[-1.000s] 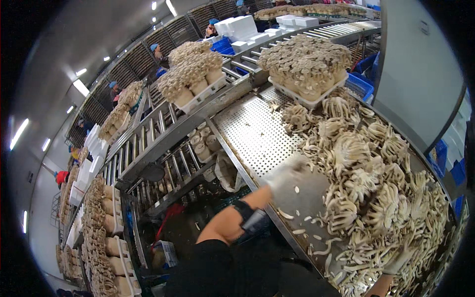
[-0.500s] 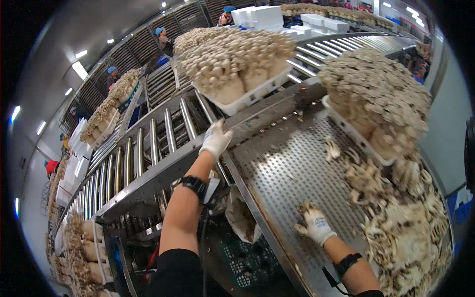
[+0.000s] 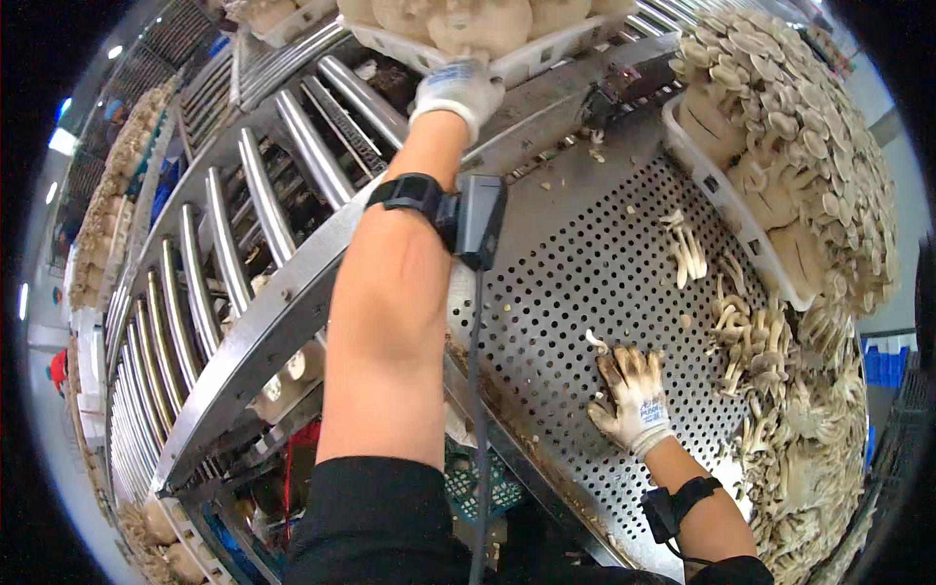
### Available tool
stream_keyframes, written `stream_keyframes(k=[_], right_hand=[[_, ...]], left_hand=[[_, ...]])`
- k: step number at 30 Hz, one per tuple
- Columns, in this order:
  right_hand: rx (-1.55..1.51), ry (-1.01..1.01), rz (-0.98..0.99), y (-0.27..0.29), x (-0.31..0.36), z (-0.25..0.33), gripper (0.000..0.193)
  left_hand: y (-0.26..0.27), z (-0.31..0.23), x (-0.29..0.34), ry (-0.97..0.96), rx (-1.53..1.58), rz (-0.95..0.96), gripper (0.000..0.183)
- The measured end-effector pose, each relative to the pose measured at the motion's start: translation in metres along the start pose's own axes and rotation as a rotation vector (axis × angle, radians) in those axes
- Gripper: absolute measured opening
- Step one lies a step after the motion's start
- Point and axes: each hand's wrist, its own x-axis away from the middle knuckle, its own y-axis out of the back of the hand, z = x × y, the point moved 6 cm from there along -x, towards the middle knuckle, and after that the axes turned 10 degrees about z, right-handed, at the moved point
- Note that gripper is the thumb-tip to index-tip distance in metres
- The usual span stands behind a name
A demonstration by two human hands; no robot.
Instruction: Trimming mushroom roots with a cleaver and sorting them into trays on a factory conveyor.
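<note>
Big mushroom packing hall, metal roller conveyor (image 3: 224,244) on the left of a perforated steel counter (image 3: 585,273). Left hand (image 3: 456,90) reaches past the counter's far edge, grip closed on the rim of a white mushroom tray (image 3: 526,60). Right hand (image 3: 634,395) lies flat on the counter, fingers spread, holding nothing, just beside loose mushrooms (image 3: 770,390).

Soiled white gloves, black wrist straps, black sleeves; a cabled device on the left strap (image 3: 417,193).
</note>
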Motion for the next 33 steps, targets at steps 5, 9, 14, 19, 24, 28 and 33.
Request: stream_keyframes(k=[5, 9, 14, 19, 24, 28, 33], right_hand=[[-0.024, 0.058, -0.035, -0.01, 0.002, -0.002, 0.066], [-0.055, 0.05, -0.032, -0.013, 0.004, -0.005, 0.065], [-0.067, 0.006, -0.146, -0.013, 0.012, -0.016, 0.06], [-0.141, 0.01, -0.192, -0.012, 0.011, -0.012, 0.058], [-0.093, -0.032, -0.304, -0.003, 0.021, -0.025, 0.051], [-0.175, -0.141, -0.226, -0.009, 0.061, -0.031, 0.05], [-0.129, -0.381, -0.002, -0.025, 0.144, -0.055, 0.057]], left_hand=[[-0.005, 0.017, 0.028, -0.127, 0.067, -0.116, 0.04], [-0.002, 0.034, 0.054, -0.068, 0.021, -0.099, 0.036], [0.017, 0.061, 0.107, -0.031, 0.004, -0.142, 0.033], [0.031, 0.121, 0.18, -0.174, -0.181, -0.21, 0.032], [0.054, 0.088, 0.212, 0.058, -0.541, -0.065, 0.035], [0.04, 0.059, 0.173, -0.31, -0.677, -0.376, 0.038], [0.007, 0.108, 0.105, 0.138, -0.294, 0.096, 0.035]])
